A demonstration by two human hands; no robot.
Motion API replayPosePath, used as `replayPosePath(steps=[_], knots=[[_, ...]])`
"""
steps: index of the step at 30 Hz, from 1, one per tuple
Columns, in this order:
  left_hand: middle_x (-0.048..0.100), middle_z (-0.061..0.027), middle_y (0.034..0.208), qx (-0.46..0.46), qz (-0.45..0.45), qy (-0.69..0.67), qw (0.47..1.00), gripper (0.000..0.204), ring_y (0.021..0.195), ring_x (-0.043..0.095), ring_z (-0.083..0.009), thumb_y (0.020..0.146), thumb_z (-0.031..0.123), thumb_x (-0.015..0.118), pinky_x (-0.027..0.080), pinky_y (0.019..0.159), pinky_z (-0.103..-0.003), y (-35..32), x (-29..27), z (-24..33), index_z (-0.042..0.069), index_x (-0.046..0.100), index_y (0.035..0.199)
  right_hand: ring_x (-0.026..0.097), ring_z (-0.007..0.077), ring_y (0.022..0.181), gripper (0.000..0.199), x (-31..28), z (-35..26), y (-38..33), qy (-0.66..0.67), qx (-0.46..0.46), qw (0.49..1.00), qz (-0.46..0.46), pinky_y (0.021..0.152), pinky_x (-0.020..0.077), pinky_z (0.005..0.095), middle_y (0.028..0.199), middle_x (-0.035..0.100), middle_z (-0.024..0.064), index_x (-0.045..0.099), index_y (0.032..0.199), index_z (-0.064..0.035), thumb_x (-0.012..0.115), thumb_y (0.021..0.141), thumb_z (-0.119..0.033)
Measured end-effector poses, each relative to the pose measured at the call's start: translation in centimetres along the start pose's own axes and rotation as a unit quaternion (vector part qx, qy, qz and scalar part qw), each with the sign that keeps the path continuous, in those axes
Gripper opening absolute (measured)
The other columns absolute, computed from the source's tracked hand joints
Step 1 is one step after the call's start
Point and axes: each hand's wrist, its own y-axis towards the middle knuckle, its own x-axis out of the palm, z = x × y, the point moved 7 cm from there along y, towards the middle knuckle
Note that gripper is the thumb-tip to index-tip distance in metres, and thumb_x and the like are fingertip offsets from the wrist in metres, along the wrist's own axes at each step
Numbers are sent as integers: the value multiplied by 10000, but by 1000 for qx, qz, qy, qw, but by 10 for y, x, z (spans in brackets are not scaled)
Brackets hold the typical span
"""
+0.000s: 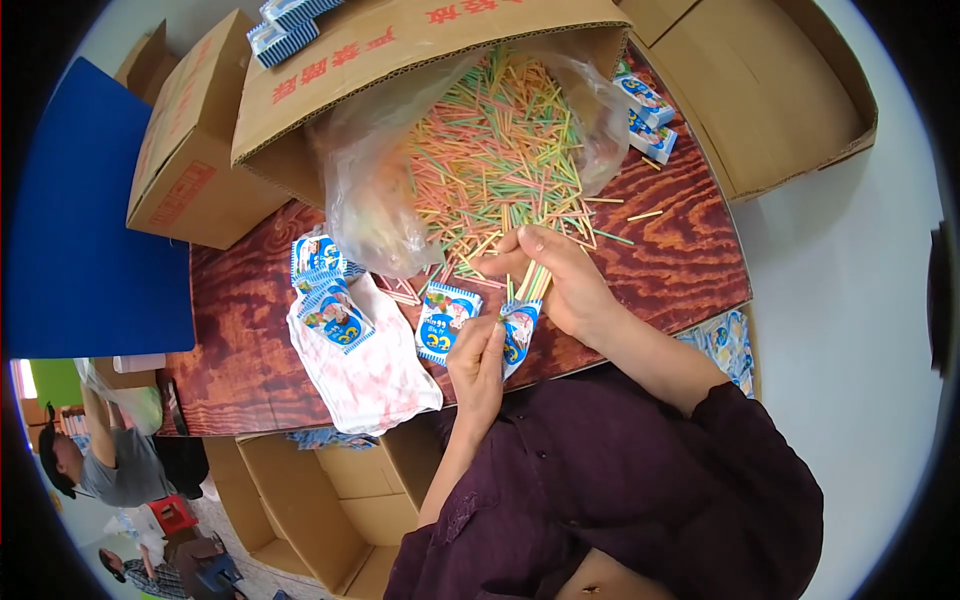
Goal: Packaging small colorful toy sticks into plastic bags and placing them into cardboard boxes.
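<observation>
Dark purple top, sleeves pushed up; poss. knit fabric.

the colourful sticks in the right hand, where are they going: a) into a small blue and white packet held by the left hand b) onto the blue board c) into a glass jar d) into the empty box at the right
a: the right hand holds a bunch of colourful sticks with their lower ends at the open top of the small blue and white packet that the left hand holds.
</observation>
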Motion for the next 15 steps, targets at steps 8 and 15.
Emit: replayPosePath(steps=[8, 15], knots=[[613, -107, 896, 6, -5, 10, 1000, 139, 822, 561, -175, 922, 48, 571, 432, 745, -274, -2, -3, 2, -81, 622, 934, 614, 328, 1096, 329, 6, 2, -2, -2, 24, 999, -26, 993, 448, 415, 943, 691, 214, 563, 1011, 7, 523, 977, -318], [610, -93, 987, 5, 37, -24, 999, 176, 910, 563, -167, 931, 35, 544, 427, 813, -278, -2, -4, 5, -84, 629, 1030, 566, 277, 1162, 378, 33, 6, -14, -360, -83, 897, -243, 1023, 398, 395, 1173, 633, 175, 606, 1129, -7, 592, 922, -323]])
